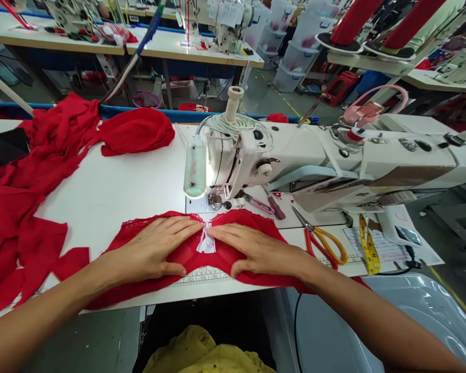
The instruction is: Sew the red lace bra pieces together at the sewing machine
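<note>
Both hands are spread flat, palms down, closed on nothing: the left hand [151, 249] and right hand [258, 249] press a red lace piece [245, 219] onto the table [120, 186], with their fingertips close together around a small white label [206, 243]. The label lies on the lace between the two index fingers, at the midline of the piece. The lace runs under both palms and out past them to left and right, and its near edge covers part of the ruler strip [202, 276] at the table front. In my judgement, the step in hand is lining up the label on the lace. To do it well, both hands should press evenly so the lace stays smooth. The label should be square to the edge, and the fingertips should stay off the stitch line. The presser foot [216, 200] of the sewing machine [334, 155] stands just beyond the label, close but not touching it. Scissors [326, 243] and a yellow tape measure [368, 248] lie to the right, clear of the right hand. A heap of red fabric [27, 207] lies at the far left, well apart from the work.
</note>
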A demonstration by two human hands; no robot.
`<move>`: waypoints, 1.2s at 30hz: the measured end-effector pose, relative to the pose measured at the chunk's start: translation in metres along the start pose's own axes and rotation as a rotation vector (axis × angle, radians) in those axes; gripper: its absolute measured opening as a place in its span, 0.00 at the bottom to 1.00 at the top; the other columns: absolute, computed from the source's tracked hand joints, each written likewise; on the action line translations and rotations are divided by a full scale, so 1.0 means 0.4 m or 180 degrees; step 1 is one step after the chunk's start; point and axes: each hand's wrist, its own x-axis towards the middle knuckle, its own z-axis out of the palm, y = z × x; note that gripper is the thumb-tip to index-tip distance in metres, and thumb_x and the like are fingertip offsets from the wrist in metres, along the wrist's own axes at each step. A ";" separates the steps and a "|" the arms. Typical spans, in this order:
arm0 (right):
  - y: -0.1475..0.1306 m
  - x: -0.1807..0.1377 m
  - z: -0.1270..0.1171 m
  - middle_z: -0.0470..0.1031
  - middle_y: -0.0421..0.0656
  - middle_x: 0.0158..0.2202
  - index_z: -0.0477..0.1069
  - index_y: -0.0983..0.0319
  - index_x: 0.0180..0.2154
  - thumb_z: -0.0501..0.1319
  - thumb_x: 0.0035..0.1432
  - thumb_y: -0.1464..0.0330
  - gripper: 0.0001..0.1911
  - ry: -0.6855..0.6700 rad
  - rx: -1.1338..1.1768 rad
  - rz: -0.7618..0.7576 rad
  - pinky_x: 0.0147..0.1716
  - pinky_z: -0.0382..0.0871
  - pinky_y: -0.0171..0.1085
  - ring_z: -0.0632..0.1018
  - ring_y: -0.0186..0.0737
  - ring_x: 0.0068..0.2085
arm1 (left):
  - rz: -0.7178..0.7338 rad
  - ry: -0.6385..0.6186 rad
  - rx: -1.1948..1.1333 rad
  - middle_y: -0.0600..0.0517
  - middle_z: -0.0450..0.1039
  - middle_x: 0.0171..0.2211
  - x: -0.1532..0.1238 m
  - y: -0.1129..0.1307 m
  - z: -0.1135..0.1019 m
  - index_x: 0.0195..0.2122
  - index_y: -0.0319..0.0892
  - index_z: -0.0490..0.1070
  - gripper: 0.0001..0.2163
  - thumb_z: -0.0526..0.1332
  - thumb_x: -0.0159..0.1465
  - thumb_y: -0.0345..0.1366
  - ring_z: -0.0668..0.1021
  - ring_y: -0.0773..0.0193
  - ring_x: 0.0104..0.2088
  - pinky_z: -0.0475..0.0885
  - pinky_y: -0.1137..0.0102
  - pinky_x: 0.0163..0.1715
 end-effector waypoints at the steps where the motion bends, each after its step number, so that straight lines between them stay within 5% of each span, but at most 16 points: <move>1: -0.001 -0.001 -0.001 0.52 0.48 0.72 0.49 0.55 0.71 0.73 0.56 0.62 0.50 -0.0022 -0.0014 0.0010 0.69 0.53 0.47 0.57 0.52 0.71 | 0.0007 -0.0008 0.0020 0.51 0.51 0.72 0.001 0.000 0.000 0.72 0.56 0.43 0.39 0.62 0.66 0.56 0.60 0.50 0.68 0.58 0.58 0.64; 16: 0.010 -0.012 -0.022 0.45 0.47 0.74 0.41 0.55 0.73 0.68 0.61 0.54 0.50 -0.0338 -0.0037 -0.0073 0.70 0.49 0.51 0.53 0.54 0.72 | -0.0096 -0.0313 0.0022 0.45 0.46 0.73 0.002 0.011 -0.014 0.73 0.51 0.41 0.48 0.62 0.60 0.65 0.56 0.45 0.70 0.53 0.56 0.66; 24: 0.006 -0.012 -0.018 0.45 0.47 0.74 0.40 0.53 0.72 0.70 0.59 0.58 0.51 -0.0288 -0.0033 -0.0047 0.69 0.51 0.53 0.53 0.55 0.72 | -0.0134 -0.0445 -0.0011 0.44 0.46 0.73 0.007 0.016 -0.025 0.73 0.52 0.41 0.49 0.65 0.58 0.63 0.55 0.44 0.70 0.52 0.53 0.66; 36: 0.013 -0.010 -0.018 0.46 0.51 0.73 0.42 0.56 0.73 0.68 0.60 0.53 0.51 -0.0305 -0.0039 -0.0040 0.69 0.51 0.55 0.53 0.56 0.72 | 0.0000 -0.0277 0.0058 0.45 0.49 0.72 0.007 0.005 -0.016 0.73 0.52 0.42 0.50 0.64 0.58 0.65 0.58 0.44 0.69 0.56 0.54 0.65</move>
